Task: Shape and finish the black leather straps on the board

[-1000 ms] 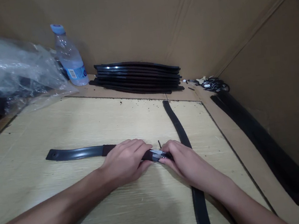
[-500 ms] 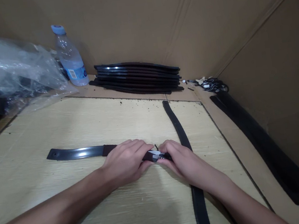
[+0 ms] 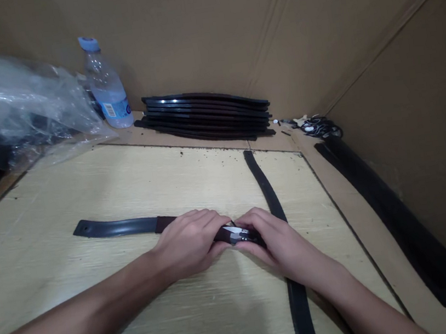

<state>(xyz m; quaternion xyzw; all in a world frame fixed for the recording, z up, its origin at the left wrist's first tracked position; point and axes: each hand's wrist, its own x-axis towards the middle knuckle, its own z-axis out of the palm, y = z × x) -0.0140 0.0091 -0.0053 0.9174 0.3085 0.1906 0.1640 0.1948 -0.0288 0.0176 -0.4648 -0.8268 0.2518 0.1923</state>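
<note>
My left hand (image 3: 192,240) is wrapped over a dark curved strip (image 3: 121,227), which lies crosswise on the board. Its left end is smooth, with a hole near the tip; a brown covered part (image 3: 163,223) runs under my fingers. Closed around a small cutter (image 3: 238,232) with a pale metal blade and dark handle is my right hand (image 3: 267,232). The blade lies against the strip's right part, between both thumbs. My right fingers hide most of the handle and the strip's far end. Under my right wrist passes a second black strip (image 3: 301,311), lying lengthwise.
A pale board (image 3: 165,319) forms the work surface. Behind it are a stack of dark strips (image 3: 207,116), a water bottle (image 3: 108,89) and clear plastic wrap (image 3: 23,101). Black strips (image 3: 392,220) and a tangle of cords (image 3: 321,126) lie at right, beside cardboard walls (image 3: 195,27).
The cutter's blade has tilted and lies flatter along the strip. The small dark piece sticking up between my hands shows less. Both hands stay in nearly the same place.
</note>
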